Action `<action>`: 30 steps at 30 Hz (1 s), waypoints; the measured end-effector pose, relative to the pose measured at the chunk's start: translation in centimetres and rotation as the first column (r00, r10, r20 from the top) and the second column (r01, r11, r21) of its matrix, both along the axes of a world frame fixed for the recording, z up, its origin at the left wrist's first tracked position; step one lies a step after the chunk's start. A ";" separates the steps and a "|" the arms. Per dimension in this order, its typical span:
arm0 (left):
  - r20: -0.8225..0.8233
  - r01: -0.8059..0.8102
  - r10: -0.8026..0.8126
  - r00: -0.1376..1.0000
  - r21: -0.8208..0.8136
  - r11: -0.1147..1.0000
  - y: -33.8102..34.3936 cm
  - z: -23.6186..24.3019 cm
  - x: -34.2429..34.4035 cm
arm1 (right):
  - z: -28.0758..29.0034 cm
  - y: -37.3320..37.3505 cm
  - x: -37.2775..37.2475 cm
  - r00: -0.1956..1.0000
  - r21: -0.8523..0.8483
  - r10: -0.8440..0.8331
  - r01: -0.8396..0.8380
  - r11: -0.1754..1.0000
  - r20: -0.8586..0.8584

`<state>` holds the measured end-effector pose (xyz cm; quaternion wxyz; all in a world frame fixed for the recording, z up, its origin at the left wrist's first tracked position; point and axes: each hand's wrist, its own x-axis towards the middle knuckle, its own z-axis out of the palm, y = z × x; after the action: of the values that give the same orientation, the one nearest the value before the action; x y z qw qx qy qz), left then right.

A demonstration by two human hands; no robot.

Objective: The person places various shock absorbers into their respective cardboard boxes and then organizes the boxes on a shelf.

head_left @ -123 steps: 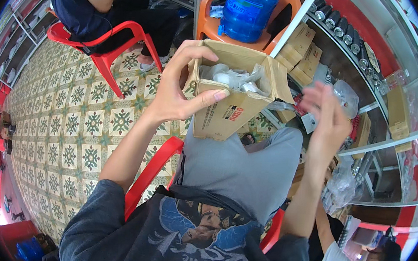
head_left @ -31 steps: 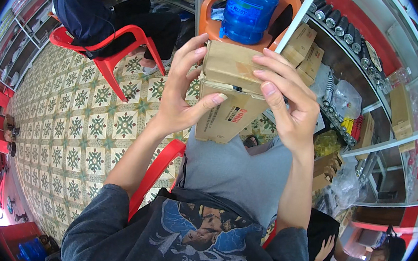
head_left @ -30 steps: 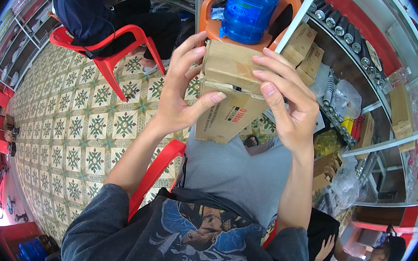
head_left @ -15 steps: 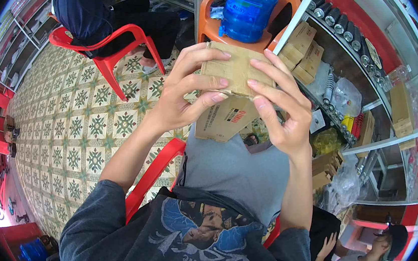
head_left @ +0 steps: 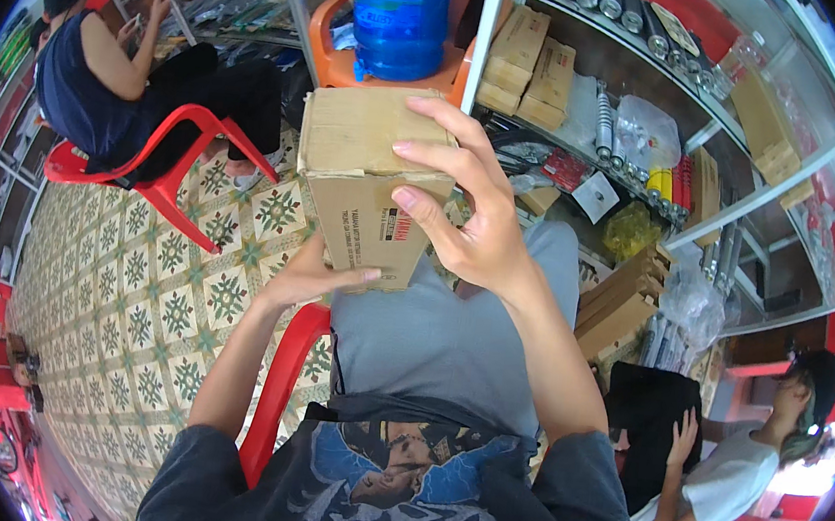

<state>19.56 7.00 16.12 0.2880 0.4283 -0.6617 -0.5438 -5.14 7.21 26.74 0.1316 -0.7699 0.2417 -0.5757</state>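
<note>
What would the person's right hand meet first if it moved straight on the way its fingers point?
The right hand already touches the brown cardboard box; its fingers point left across the closed top, so it meets the box.

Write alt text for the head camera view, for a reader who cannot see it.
A seated person holds a closed brown cardboard box over their lap, the left hand under its base and the right hand gripping its top and side. Ahead stand a blue water jug and parts shelves; another person sits on a red plastic chair at left.
</note>
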 end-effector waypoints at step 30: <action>-0.013 0.004 0.012 1.000 0.844 0.537 -1.1 1.9 -7.6 | -11.1 -6.0 -13.5 0.757 0.749 -0.597 0.229 0.622 0.264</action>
<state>11.99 5.91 18.00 0.0532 0.5108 -0.3149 -0.7981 -18.60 1.17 15.66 0.3169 -0.4140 0.5685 -0.6364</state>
